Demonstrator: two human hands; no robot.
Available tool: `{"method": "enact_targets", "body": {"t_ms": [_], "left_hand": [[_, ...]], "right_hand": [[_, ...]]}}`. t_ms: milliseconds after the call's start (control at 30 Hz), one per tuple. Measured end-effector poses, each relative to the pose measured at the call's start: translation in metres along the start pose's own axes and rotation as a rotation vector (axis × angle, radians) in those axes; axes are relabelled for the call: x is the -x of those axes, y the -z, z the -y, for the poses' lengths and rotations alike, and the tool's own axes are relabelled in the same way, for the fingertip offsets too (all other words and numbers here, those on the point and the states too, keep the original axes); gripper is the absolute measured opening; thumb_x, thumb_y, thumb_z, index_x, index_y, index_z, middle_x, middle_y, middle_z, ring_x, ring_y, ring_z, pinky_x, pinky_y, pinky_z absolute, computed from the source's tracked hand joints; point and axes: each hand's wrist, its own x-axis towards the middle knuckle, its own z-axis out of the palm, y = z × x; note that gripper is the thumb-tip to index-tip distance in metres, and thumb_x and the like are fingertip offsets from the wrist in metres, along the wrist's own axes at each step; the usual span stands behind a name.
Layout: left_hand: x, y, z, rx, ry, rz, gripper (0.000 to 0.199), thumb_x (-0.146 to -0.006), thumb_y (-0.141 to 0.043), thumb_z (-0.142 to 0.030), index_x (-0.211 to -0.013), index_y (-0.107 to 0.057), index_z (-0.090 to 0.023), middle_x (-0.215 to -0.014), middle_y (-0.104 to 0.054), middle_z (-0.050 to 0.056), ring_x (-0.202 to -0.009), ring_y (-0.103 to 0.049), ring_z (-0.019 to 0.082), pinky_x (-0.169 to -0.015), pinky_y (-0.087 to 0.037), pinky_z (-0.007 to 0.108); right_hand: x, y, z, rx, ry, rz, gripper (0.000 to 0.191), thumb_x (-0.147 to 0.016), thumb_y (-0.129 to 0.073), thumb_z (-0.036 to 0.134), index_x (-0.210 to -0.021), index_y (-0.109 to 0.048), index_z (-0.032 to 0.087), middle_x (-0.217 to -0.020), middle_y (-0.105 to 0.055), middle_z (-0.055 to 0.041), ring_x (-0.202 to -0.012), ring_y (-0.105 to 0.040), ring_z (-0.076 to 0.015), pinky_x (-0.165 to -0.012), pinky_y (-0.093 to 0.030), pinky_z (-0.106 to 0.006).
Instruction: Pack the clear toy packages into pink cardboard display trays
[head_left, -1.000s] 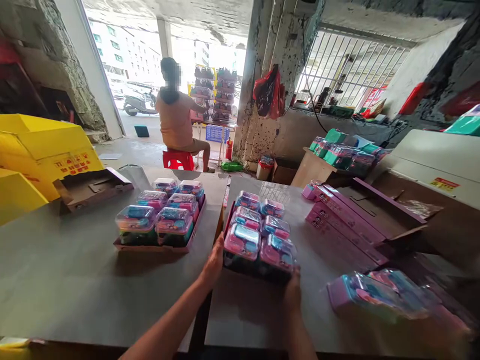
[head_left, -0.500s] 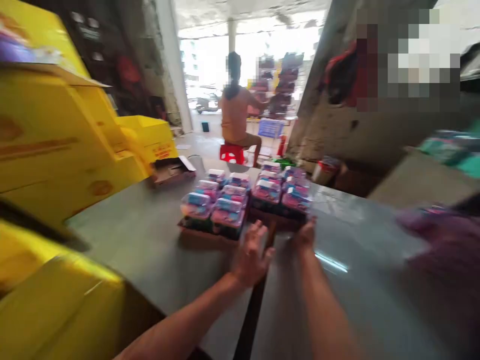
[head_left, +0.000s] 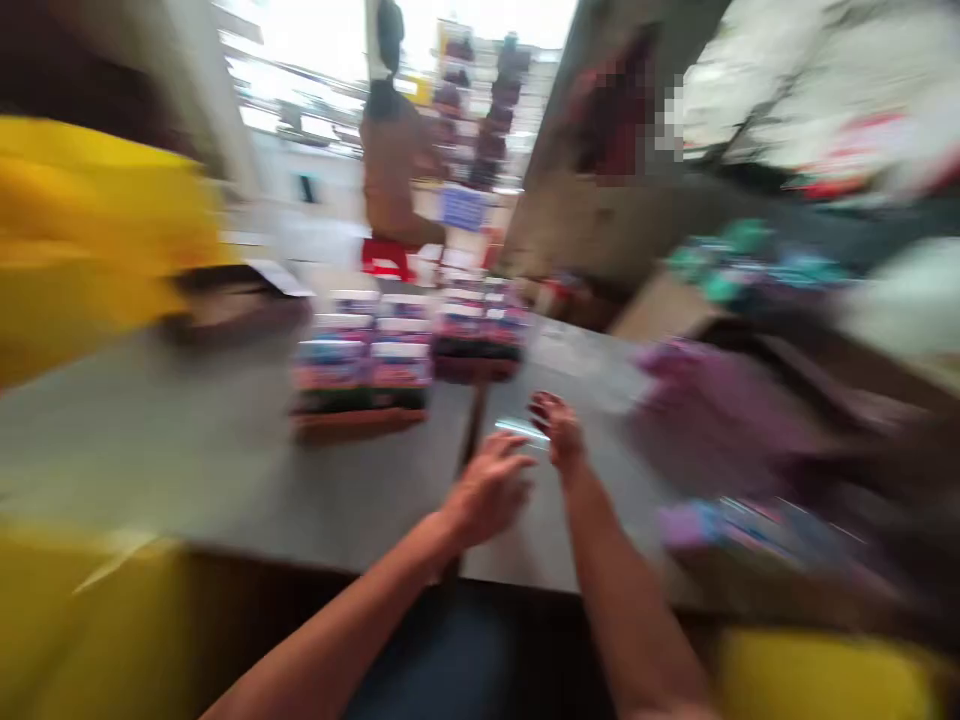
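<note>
Two trays of clear-lidded, pink and blue packs stand on the grey table (head_left: pixel 225 470). The left tray of packs (head_left: pixel 365 360) is nearer; the right tray of packs (head_left: pixel 480 325) sits further back, a little apart from it. My left hand (head_left: pixel 491 487) hovers over the table near its front edge, fingers loosely spread and holding nothing. Just beyond it, my right hand (head_left: pixel 557 428) is raised with its fingers apart, and it is empty too. Neither hand touches a tray. Motion blurs the view, so print on the packs cannot be read.
Yellow cartons (head_left: pixel 97 220) are stacked at the left, with an open brown box (head_left: pixel 232 300) beside them. Purple bags (head_left: pixel 720 410) and more packs (head_left: pixel 757 525) lie at the right. A person (head_left: pixel 394 150) sits on a red stool (head_left: pixel 386 258) beyond the table.
My right hand has left the right tray and drawn back towards me. My left hand has moved back from between the trays. The view has swung right, showing more of the right side.
</note>
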Motion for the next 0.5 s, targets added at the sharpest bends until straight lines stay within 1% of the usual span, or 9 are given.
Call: {"method": "enact_targets", "body": {"t_ms": [33,100,167,233,267,300,367,433,500], "left_hand": [[0.005,-0.013,0.013,0.028,-0.024,-0.014,0.038,-0.093,-0.037,-0.022,-0.117,-0.067,-0.017,-0.145,-0.052,0.016,-0.145,-0.037,0.031,-0.120,-0.030,0.064],[0.004,-0.051,0.046,0.000,-0.070,-0.046,0.031,-0.093,-0.046,-0.032,-0.111,-0.069,-0.020,-0.141,-0.057,0.013,-0.142,-0.041,0.034,-0.111,-0.044,0.059],[-0.001,-0.092,0.076,-0.027,-0.121,-0.016,0.030,-0.092,-0.047,-0.032,-0.109,-0.070,-0.022,-0.140,-0.059,0.010,-0.139,-0.045,0.034,-0.108,-0.048,0.056],[-0.003,-0.120,0.093,-0.130,-0.180,0.040,0.032,-0.091,-0.048,-0.031,-0.113,-0.070,-0.023,-0.142,-0.058,0.008,-0.142,-0.042,0.036,-0.107,-0.049,0.056],[-0.002,-0.127,0.097,-0.187,-0.194,0.055,0.034,-0.091,-0.048,-0.032,-0.117,-0.070,-0.023,-0.143,-0.057,0.008,-0.143,-0.041,0.036,-0.107,-0.049,0.056],[0.000,-0.130,0.099,-0.237,-0.205,0.061,0.036,-0.092,-0.048,-0.033,-0.119,-0.069,-0.022,-0.144,-0.057,0.007,-0.144,-0.040,0.036,-0.107,-0.048,0.056],[0.004,-0.130,0.101,-0.299,-0.218,0.046,0.039,-0.093,-0.047,-0.036,-0.121,-0.070,-0.021,-0.143,-0.058,0.007,-0.143,-0.041,0.036,-0.107,-0.049,0.056],[0.005,-0.129,0.104,-0.328,-0.246,0.020,0.041,-0.093,-0.046,-0.039,-0.120,-0.071,-0.021,-0.140,-0.060,0.007,-0.141,-0.045,0.036,-0.106,-0.051,0.054],[0.002,-0.129,0.112,-0.356,-0.278,-0.006,0.041,-0.092,-0.048,-0.041,-0.120,-0.072,-0.022,-0.139,-0.062,0.007,-0.138,-0.048,0.036,-0.104,-0.053,0.054]], "right_hand": [[0.000,0.045,-0.025,0.070,-0.036,-0.064,0.031,-0.100,-0.058,0.037,-0.122,-0.062,0.014,-0.115,-0.066,-0.0076,-0.098,-0.066,-0.0186,-0.086,-0.058,-0.038],[0.001,0.138,-0.065,0.221,-0.093,-0.203,0.027,-0.102,-0.055,0.034,-0.119,-0.065,0.016,-0.113,-0.068,-0.0053,-0.101,-0.065,-0.0164,-0.093,-0.054,-0.033],[0.003,0.225,-0.093,0.383,-0.149,-0.355,0.027,-0.101,-0.054,0.030,-0.121,-0.066,0.016,-0.123,-0.066,-0.0065,-0.117,-0.058,-0.0175,-0.106,-0.045,-0.031],[0.005,0.295,-0.113,0.533,-0.249,-0.466,0.032,-0.098,-0.055,0.025,-0.127,-0.063,0.013,-0.135,-0.059,-0.0124,-0.132,-0.047,-0.0226,-0.115,-0.034,-0.034],[0.007,0.321,-0.123,0.588,-0.312,-0.488,0.035,-0.096,-0.057,0.023,-0.127,-0.063,0.010,-0.137,-0.057,-0.0163,-0.134,-0.044,-0.0261,-0.116,-0.032,-0.038],[0.008,0.341,-0.134,0.628,-0.374,-0.487,0.036,-0.093,-0.059,0.021,-0.126,-0.063,0.007,-0.136,-0.056,-0.0195,-0.134,-0.044,-0.0290,-0.115,-0.032,-0.041],[0.007,0.363,-0.158,0.669,-0.463,-0.434,0.034,-0.088,-0.064,0.019,-0.119,-0.066,0.005,-0.131,-0.059,-0.0214,-0.130,-0.048,-0.0310,-0.112,-0.035,-0.042],[0.002,0.367,-0.183,0.675,-0.489,-0.379,0.034,-0.088,-0.066,0.021,-0.119,-0.067,0.007,-0.130,-0.061,-0.0188,-0.128,-0.050,-0.0289,-0.112,-0.035,-0.039],[-0.008,0.360,-0.206,0.671,-0.504,-0.360,0.037,-0.094,-0.061,0.027,-0.127,-0.063,0.011,-0.135,-0.059,-0.0155,-0.131,-0.048,-0.0256,-0.114,-0.034,-0.035]]}}
